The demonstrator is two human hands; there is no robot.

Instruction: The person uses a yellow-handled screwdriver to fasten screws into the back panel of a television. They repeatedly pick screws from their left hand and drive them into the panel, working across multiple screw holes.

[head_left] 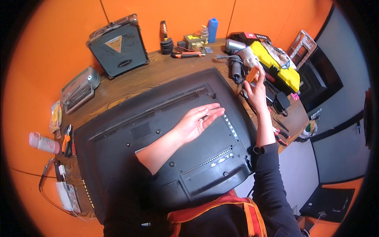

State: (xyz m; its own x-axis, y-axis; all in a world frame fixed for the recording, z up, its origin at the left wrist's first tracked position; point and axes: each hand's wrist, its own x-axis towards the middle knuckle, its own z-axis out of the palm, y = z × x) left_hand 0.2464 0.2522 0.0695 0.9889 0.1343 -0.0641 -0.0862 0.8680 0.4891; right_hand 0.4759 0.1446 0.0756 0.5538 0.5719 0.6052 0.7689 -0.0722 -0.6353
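A large black flat-screen television [118,166] lies face down on the wooden table, its back panel with vents, screw holes and ports turned up. Over the upper right of that panel I hold my left hand [197,123] slightly cupped, fingers stretched out and the palm partly showing. I see nothing plainly held in it. Beyond the television's right edge, my right hand [256,91] is closed around a small orange object [251,74]. Its kind is hard to make out, as the fingers cover part of it. Cables and a grey power plug [222,57] lie close by.
A grey speaker box [120,49] stands at the back left, near a metal case [80,89]. A yellow-and-black toolbox [276,65] sits at the back right. An orange utility knife [187,55], a blue bottle [212,29], red-handled pliers [281,136] and a pink bottle [44,143] lie around.
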